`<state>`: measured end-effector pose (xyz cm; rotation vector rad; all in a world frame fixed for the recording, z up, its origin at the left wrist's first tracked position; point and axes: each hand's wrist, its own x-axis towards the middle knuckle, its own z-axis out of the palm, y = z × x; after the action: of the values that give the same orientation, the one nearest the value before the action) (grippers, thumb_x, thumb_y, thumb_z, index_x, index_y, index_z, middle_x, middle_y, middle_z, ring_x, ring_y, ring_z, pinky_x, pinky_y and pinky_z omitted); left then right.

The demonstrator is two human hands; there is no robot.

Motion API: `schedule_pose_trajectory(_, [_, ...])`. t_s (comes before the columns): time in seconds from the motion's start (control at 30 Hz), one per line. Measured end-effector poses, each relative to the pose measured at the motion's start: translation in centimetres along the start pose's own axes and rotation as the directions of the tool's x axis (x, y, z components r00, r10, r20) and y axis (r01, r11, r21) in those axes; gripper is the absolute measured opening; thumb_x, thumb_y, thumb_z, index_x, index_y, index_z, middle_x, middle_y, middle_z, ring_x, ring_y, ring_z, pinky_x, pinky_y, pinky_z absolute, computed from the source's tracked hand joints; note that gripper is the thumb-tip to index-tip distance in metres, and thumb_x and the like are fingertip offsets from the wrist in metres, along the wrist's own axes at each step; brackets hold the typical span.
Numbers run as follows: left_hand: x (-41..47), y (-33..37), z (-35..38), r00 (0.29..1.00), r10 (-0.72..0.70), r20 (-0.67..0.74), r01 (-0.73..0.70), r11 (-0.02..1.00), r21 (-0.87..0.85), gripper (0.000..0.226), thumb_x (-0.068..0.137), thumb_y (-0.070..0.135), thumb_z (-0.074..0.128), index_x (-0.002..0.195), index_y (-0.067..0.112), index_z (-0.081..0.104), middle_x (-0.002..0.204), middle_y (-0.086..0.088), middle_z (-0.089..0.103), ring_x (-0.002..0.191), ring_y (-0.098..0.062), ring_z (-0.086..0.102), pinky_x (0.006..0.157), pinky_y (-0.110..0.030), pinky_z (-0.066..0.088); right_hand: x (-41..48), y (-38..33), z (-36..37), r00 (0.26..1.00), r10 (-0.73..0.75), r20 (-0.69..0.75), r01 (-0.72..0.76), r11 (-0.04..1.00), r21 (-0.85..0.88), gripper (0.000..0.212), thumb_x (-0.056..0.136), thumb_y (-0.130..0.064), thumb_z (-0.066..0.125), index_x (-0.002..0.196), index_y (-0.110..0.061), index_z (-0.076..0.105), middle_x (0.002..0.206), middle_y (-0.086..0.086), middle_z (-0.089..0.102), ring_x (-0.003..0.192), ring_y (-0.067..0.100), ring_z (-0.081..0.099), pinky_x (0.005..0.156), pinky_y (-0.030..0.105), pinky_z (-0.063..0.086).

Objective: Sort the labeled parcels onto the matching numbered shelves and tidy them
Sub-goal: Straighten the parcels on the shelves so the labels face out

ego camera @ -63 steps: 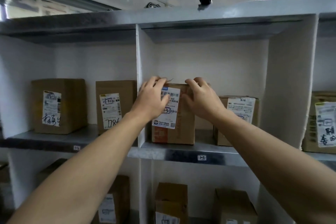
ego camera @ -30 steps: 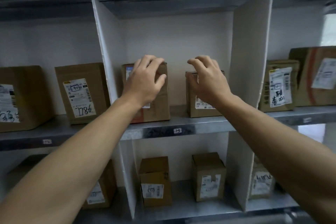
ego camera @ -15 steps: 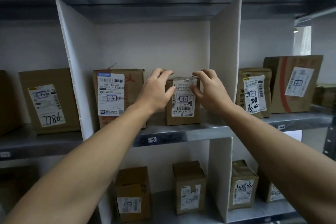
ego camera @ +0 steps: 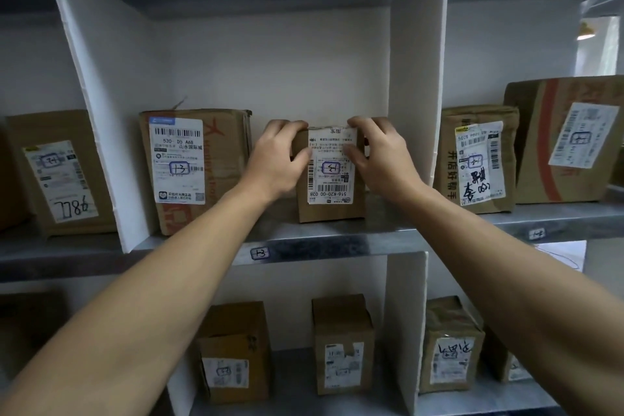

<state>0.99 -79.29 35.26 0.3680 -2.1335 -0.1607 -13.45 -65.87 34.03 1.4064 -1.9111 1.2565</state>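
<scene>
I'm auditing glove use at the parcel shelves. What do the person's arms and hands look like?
The left hand and right hand are bare: no gloves, rings or tape visible. The left forearm and right forearm are uncovered to the frame's edge, with no sleeve, watch or wristband in view.

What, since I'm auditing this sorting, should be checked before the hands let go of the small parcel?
1. Number match: the small parcel and the shelf tag both read 1-3: ok.
2. Grip: left hand and right hand each hold an upper corner: ok.
3. Seating: it stands upright on the shelf: ok.
4. Label faces out: ok, though its print is upside down.
5. Clearance: apart from the larger parcel on its left: ok.
6. Gap to the back wall: cannot tell.
</scene>
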Motion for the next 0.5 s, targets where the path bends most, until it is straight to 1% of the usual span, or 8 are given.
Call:
schedule_pose_trajectory(0.17, [-0.18, -0.04, 0.22, 1.0, 0.028, -0.008, -0.027, 0.999, 0.037, 0.044, 0.091, 0.022, 0.065, 0.132, 0.011, 0.056, 0.127, -0.01, 0.054, 0.116, -0.021, 0.051, 0.093, -0.008, 0.024, -0.16, 0.53, 0.24, 1.0, -0.02, -0.019, 0.02, 1.0, 0.018, 0.043, 0.096, -0.018, 0.066, 0.137, -0.013, 0.055, 0.132, 0.012, 0.053, 0.118, 0.026, 0.055, 0.1, 0.035, 0.05])
schedule_pose_trajectory(0.27, [-0.2, -0.06, 0.15, 0.999, 0.032, -0.002, -0.031, 0.998, 0.054, 0.045, 0.091, 0.022, 0.065, 0.133, 0.01, 0.056, 0.129, -0.011, 0.054, 0.118, -0.022, 0.051, 0.093, -0.007, 0.023, -0.26, 0.62, 0.26, 0.999, -0.031, -0.009, 0.031, 0.999, 0.023, 0.046, 0.095, -0.017, 0.068, 0.138, -0.013, 0.054, 0.133, 0.011, 0.052, 0.119, 0.026, 0.055, 0.101, 0.037, 0.051])
schedule_pose_trajectory(0.43, [-0.02, -0.06, -0.08, 1.0, 0.018, 0.026, -0.019, 0.998, 0.066, 0.047, 0.091, 0.022, 0.065, 0.135, 0.011, 0.054, 0.131, -0.01, 0.053, 0.121, -0.022, 0.05, 0.096, -0.012, 0.024, -0.13, 0.23, 0.11, 1.0, -0.021, -0.001, 0.021, 1.0, 0.022, 0.047, 0.095, -0.017, 0.068, 0.139, -0.013, 0.053, 0.133, 0.011, 0.051, 0.12, 0.026, 0.055, 0.097, 0.029, 0.046])
schedule_pose_trajectory(0.5, [0.0, 0.08, -0.2, 0.999, 0.0, 0.043, -0.002, 0.998, 0.058, 0.048, 0.091, 0.022, 0.065, 0.136, 0.011, 0.053, 0.132, -0.01, 0.053, 0.122, -0.023, 0.05, 0.097, -0.015, 0.025, -0.3, 0.13, 0.11, 1.0, -0.01, 0.011, 0.01, 1.0, 0.022, 0.048, 0.095, -0.017, 0.068, 0.14, -0.014, 0.052, 0.134, 0.011, 0.051, 0.121, 0.026, 0.054, 0.098, 0.031, 0.047])
